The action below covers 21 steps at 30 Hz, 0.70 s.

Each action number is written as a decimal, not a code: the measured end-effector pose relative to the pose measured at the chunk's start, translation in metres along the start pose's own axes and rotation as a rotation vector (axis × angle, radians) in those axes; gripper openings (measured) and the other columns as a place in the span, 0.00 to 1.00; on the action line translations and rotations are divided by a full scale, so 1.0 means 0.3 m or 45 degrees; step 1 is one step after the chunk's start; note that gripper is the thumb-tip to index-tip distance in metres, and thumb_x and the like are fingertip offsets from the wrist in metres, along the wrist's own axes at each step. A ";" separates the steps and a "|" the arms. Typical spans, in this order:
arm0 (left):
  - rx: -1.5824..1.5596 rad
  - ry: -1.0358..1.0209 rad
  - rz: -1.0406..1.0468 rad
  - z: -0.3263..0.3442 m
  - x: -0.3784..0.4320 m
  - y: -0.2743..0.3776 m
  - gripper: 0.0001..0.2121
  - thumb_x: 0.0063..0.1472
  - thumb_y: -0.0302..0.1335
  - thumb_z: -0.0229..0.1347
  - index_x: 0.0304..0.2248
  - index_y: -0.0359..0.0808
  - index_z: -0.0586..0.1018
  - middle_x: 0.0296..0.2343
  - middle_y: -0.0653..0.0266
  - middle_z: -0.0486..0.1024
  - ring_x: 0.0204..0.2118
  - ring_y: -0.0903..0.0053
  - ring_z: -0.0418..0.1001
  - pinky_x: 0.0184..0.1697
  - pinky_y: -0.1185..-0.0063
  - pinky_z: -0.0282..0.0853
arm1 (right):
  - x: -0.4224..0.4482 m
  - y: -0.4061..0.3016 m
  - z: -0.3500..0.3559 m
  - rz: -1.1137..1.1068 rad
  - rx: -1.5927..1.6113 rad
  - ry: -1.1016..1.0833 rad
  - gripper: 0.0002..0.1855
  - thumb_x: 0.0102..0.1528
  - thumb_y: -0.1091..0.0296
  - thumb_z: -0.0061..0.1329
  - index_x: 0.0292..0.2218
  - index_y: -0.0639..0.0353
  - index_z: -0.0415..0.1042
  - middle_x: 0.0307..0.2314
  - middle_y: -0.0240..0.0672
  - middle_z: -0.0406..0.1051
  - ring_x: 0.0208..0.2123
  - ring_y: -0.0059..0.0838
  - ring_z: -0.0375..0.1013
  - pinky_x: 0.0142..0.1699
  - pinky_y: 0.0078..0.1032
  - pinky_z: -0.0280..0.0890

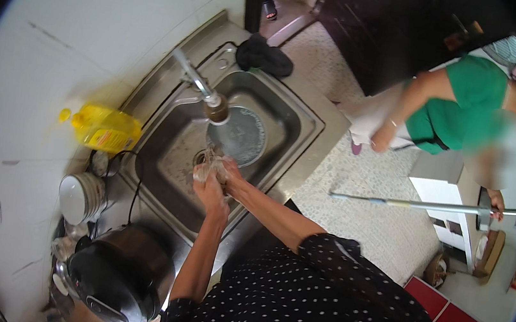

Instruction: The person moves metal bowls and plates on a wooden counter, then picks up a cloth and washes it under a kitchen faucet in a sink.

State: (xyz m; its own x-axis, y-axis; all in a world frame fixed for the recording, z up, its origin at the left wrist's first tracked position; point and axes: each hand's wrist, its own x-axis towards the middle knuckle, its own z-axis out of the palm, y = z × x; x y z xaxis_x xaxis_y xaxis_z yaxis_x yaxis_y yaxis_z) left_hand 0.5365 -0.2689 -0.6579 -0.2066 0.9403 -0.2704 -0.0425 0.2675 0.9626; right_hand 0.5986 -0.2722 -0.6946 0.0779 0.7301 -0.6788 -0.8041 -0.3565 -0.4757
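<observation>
My left hand (210,191) and my right hand (233,175) are close together over the stainless-steel sink (166,183). Both are closed around a wet, pale, crumpled cloth-like thing (212,161), whose exact kind is hard to tell. Just beyond them, a round metal basin (242,132) with cloudy water sits in the sink. The faucet (195,78), with a brown and white nozzle (216,109), reaches over the basin's near-wall side. Part of the drain (199,156) shows beside the bundle.
Left of the sink are a yellow detergent bottle (109,130), stacked bowls (77,199) and a black electric cooker (121,274) with a cable. A dark cloth (263,55) lies at the sink's far corner. To the right, a person in green (462,109) holds a long pole (407,204).
</observation>
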 end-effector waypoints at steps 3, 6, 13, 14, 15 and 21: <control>-0.162 0.094 -0.320 -0.037 0.128 -0.004 0.06 0.54 0.20 0.43 0.31 0.29 0.68 0.29 0.61 0.69 0.32 0.75 0.69 0.34 0.73 0.67 | -0.069 0.089 0.021 -0.214 -0.108 0.214 0.10 0.52 0.73 0.35 0.37 0.61 0.65 0.33 0.36 0.67 0.33 0.27 0.68 0.38 0.29 0.66; -0.338 0.057 -0.432 -0.043 0.073 0.002 0.07 0.51 0.21 0.46 0.31 0.29 0.69 0.28 0.62 0.70 0.31 0.76 0.70 0.36 0.74 0.66 | -0.153 -0.020 0.076 -0.223 -0.075 0.027 0.15 0.53 0.72 0.31 0.40 0.63 0.64 0.35 0.39 0.67 0.36 0.31 0.69 0.42 0.31 0.66; 0.072 0.209 -0.421 -0.081 0.149 -0.206 0.12 0.52 0.27 0.49 0.38 0.34 0.71 0.37 0.59 0.70 0.40 0.68 0.68 0.42 0.71 0.64 | -0.214 -0.110 0.109 0.070 0.090 -0.001 0.11 0.50 0.79 0.36 0.36 0.63 0.65 0.35 0.38 0.69 0.36 0.34 0.70 0.42 0.32 0.66; -0.084 0.227 -0.596 -0.140 0.221 -0.231 0.14 0.52 0.27 0.50 0.40 0.35 0.71 0.40 0.58 0.69 0.44 0.66 0.67 0.46 0.70 0.62 | -0.225 -0.088 0.128 0.005 -0.020 -0.005 0.12 0.50 0.79 0.36 0.38 0.64 0.66 0.37 0.39 0.69 0.38 0.35 0.70 0.45 0.32 0.65; -0.300 0.209 -0.773 -0.144 0.227 -0.232 0.15 0.53 0.29 0.49 0.41 0.35 0.70 0.42 0.58 0.68 0.44 0.65 0.66 0.47 0.69 0.61 | -0.200 -0.058 0.086 0.067 -0.078 -0.062 0.25 0.45 0.80 0.40 0.47 0.61 0.63 0.39 0.36 0.68 0.42 0.31 0.68 0.49 0.32 0.59; -1.190 -0.262 -1.117 -0.181 0.178 -0.035 0.18 0.58 0.38 0.43 0.44 0.37 0.69 0.44 0.58 0.68 0.47 0.61 0.65 0.48 0.60 0.60 | 0.074 -0.141 -0.155 0.122 -0.163 0.113 0.18 0.49 0.69 0.45 0.44 0.55 0.65 0.35 0.30 0.68 0.37 0.28 0.69 0.43 0.30 0.63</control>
State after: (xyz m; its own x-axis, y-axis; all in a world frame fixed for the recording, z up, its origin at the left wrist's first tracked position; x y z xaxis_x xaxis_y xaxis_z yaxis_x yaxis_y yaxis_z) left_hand 0.4727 -0.2329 -0.6815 0.3870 0.5643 -0.7292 -0.7649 0.6382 0.0879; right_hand 0.6617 -0.2682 -0.7156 0.0607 0.6369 -0.7686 -0.7290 -0.4977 -0.4700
